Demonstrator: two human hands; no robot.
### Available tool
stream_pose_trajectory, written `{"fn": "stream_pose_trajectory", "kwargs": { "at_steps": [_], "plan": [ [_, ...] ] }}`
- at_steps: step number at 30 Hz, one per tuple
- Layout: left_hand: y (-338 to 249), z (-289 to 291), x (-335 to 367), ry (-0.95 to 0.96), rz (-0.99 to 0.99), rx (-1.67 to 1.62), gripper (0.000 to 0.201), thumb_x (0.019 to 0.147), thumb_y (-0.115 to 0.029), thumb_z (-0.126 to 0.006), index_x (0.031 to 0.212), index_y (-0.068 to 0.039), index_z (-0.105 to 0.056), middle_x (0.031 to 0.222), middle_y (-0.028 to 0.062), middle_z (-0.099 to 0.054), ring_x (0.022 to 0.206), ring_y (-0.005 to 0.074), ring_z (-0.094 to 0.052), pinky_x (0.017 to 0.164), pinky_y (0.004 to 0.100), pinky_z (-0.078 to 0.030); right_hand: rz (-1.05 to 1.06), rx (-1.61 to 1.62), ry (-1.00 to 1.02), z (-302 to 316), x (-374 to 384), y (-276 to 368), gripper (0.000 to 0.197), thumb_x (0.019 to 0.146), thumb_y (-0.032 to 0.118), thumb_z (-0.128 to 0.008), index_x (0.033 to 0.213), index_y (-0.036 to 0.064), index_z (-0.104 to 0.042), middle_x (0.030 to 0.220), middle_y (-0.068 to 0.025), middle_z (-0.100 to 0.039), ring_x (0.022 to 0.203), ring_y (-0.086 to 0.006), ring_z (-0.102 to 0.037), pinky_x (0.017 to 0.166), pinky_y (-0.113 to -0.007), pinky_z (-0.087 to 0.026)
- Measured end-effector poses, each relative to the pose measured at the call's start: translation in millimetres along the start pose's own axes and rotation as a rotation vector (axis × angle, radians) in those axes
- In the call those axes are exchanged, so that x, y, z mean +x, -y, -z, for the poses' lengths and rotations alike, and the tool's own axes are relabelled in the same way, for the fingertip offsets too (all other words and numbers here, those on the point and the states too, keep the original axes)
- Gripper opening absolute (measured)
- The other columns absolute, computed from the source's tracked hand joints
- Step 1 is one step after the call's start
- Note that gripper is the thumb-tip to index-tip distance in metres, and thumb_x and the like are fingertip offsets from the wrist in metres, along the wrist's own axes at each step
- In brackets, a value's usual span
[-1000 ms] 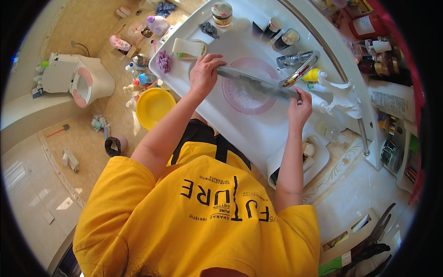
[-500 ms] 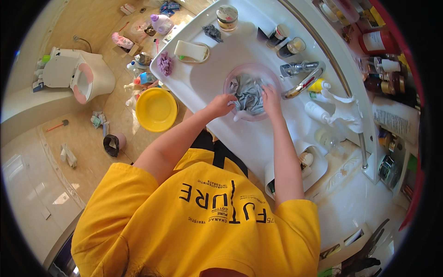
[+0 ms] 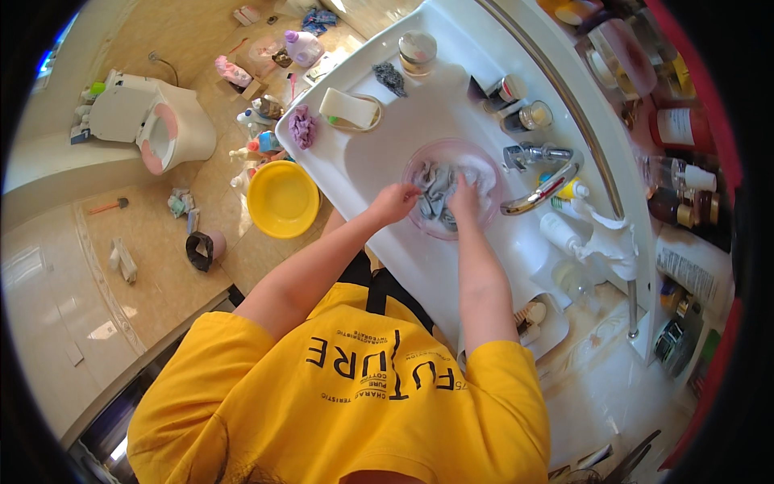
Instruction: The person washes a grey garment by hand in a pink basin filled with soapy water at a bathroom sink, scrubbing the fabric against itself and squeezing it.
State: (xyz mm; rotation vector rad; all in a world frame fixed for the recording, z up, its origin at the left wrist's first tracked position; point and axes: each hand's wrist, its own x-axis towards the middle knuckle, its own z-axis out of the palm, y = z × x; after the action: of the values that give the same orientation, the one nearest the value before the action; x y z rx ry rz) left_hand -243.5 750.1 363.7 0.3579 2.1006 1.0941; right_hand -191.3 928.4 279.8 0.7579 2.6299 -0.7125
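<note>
A wet grey cloth (image 3: 436, 187) lies crumpled among white suds in a translucent pink basin (image 3: 456, 235), which sits inside the white sink (image 3: 379, 139). My left hand (image 3: 395, 203) is at the basin's left rim, its fingers curled together at the cloth's edge. Inside the basin, my right hand (image 3: 464, 199) points down into the cloth with its fingers bent around folds; the fingertips are partly hidden by cloth and suds. Just right of the basin, a chrome faucet (image 3: 542, 190) reaches toward it.
A soap bar (image 3: 347, 107) in a dish, a purple scrubber (image 3: 302, 127), a dark mesh scrubber (image 3: 390, 79) and jars (image 3: 418, 53) line the sink's far side. Bottles (image 3: 560, 232) stand at the right. On the floor at left are a yellow basin (image 3: 282, 198) and a small bin (image 3: 205, 249).
My right hand has moved from the cloth's right side toward its middle, with more suds showing at the right. My left hand stays by the rim. The whole view has shifted slightly.
</note>
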Motion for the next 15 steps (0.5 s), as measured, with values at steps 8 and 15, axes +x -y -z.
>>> {"fn": "stream_pose_trajectory", "kwargs": {
  "at_steps": [8, 15],
  "plan": [
    [-24, -26, 43, -0.029, 0.509, -1.057, 0.049, 0.08, -0.049, -0.045, 0.107, -0.009, -0.048, 0.091, 0.0052, -0.054, 0.086, 0.0189, -0.052, 0.069, 0.0318, -0.045, 0.398, 0.663, -0.202, 72, -50, 71, 0.015, 0.075, 0.015, -0.057, 0.083, 0.0052, -0.05, 0.082, -0.0125, -0.055, 0.079, -0.0315, -0.054, 0.066, -0.038, -0.043],
    [10, -42, 63, 0.411, 0.249, -1.418, 0.041, 0.08, -0.045, -0.046, 0.098, -0.008, -0.048, 0.084, 0.0057, -0.052, 0.073, 0.0189, -0.052, 0.057, 0.0324, -0.044, 0.427, 0.543, -0.411, 77, -84, 108, 0.016, 0.079, 0.022, -0.053, 0.075, 0.0058, -0.05, 0.076, -0.0081, -0.056, 0.065, -0.0303, -0.055, 0.053, -0.038, -0.043]
  ]
}}
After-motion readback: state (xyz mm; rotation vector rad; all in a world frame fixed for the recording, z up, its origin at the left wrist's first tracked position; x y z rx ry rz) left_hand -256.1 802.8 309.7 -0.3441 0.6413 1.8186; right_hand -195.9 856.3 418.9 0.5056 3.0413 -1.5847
